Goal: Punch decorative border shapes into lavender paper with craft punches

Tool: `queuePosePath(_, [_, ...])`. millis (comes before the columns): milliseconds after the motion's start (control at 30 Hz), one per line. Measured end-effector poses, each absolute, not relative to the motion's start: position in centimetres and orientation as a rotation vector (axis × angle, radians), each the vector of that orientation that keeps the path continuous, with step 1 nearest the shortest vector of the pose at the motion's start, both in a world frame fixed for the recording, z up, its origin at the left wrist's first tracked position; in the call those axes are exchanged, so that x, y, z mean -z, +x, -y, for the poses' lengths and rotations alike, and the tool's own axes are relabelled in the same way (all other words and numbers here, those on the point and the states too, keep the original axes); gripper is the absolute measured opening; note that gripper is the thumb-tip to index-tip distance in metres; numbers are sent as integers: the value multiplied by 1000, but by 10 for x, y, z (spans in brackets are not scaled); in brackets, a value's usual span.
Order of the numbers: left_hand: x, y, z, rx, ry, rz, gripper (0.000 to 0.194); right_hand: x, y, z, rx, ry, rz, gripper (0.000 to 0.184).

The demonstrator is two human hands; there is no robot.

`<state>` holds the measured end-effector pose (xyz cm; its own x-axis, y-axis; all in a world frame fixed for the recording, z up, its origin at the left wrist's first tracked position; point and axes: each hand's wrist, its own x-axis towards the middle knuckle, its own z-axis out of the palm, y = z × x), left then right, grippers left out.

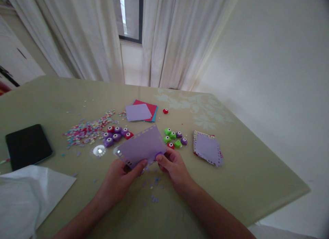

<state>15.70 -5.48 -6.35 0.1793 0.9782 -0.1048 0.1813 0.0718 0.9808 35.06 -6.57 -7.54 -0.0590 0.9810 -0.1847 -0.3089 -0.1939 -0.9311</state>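
A sheet of light purple paper [144,145] is tilted up in front of me, with a row of punched holes along its edges. My left hand [122,177] is closed on its lower left edge, thumb on top. At the lower right edge, my right hand [176,167] pinches a small purple craft punch [159,156], mostly hidden by the fingers. Small purple bits of paper [155,199] lie on the table below. Purple and red punches [117,136] sit left of the sheet, and green, purple and red ones [173,135] to its right.
Punched sheets [207,148] are stacked at right. Plain purple, red and blue sheets [138,112] lie farther back near a lone red punch [166,111]. Confetti [88,131], a black tablet-like device [28,145] and white paper or cloth [36,187] are at left on the table [246,177].
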Motion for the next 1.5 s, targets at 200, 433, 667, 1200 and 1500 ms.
queuePosePath(200, [64, 158, 56, -888, 1321, -1198, 28, 71, 349, 68, -1481, -1103, 906, 52])
queuePosePath(433, [71, 149, 52, -872, 1333, -1274, 38, 72, 366, 59, -1369, -1093, 700, 47])
queuePosePath(667, [66, 149, 50, -808, 1391, -1191, 34, 60, 389, 57, -1263, -964, 1065, 47])
queuePosePath(1200, [61, 160, 58, -940, 1255, -1355, 51, 75, 352, 69, -1390, -960, 950, 43])
queuePosePath(1500, [70, 148, 53, -1146, 1164, -1464, 39, 74, 346, 72, -1686, -1040, 1051, 45])
